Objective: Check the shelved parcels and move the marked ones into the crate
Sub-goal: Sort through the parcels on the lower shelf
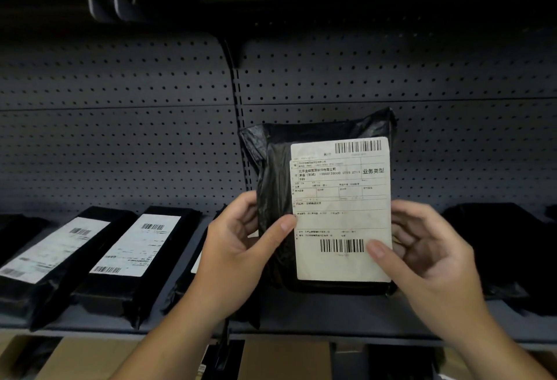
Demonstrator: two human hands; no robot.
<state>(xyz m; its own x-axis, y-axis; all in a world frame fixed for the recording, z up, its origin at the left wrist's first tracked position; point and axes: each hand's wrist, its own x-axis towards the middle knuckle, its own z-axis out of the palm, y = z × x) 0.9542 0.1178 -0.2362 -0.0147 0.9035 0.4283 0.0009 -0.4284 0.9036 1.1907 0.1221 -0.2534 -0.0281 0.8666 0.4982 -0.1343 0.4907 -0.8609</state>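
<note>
A black plastic-wrapped parcel (277, 187) stands upright above the shelf, its white shipping label (340, 199) with two barcodes facing me. My left hand (241, 247) grips its left edge, thumb on the label's left border. My right hand (428, 253) holds the right edge, thumb pressed on the label near the lower barcode. No crate is in view.
Two labelled black parcels (57, 247) (135, 247) lie flat on the grey shelf (331, 319) at left, a third half hidden behind my left arm. A dark parcel (506, 247) lies at right. Perforated back panel (120, 138) behind; cardboard boxes (283, 358) on the level below.
</note>
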